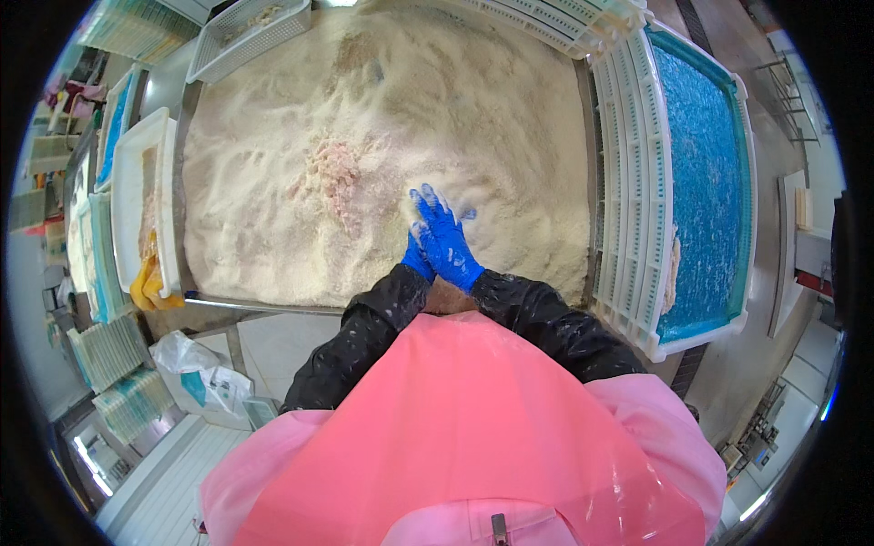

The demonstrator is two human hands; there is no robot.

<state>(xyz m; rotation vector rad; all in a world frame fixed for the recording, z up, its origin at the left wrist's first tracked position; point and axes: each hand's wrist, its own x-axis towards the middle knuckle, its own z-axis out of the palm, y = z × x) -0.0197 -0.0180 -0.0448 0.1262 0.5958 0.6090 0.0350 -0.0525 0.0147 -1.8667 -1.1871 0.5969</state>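
Both my hands wear blue gloves dusted with pale crumbs, and they meet at the near edge of a wide bed of cream-coloured crumbs [510, 136]. My right hand [447, 244] lies over the other one, its fingers stretched forward, with nothing held in view. Under and beside it is my left hand [416, 262]; its fingers are mostly hidden. Ahead and to the left of my hands, a heap of small pink raw pieces [335, 177], which look like meat or seafood, lies partly coated in the crumbs.
Stacked white crates [628, 182] stand at the right, the top one lined with blue sheeting [699, 182]. A white tub [162, 182] with yellow gloves [146, 284] at its end sits left. A white perforated basket [246, 44] rests at the far left corner.
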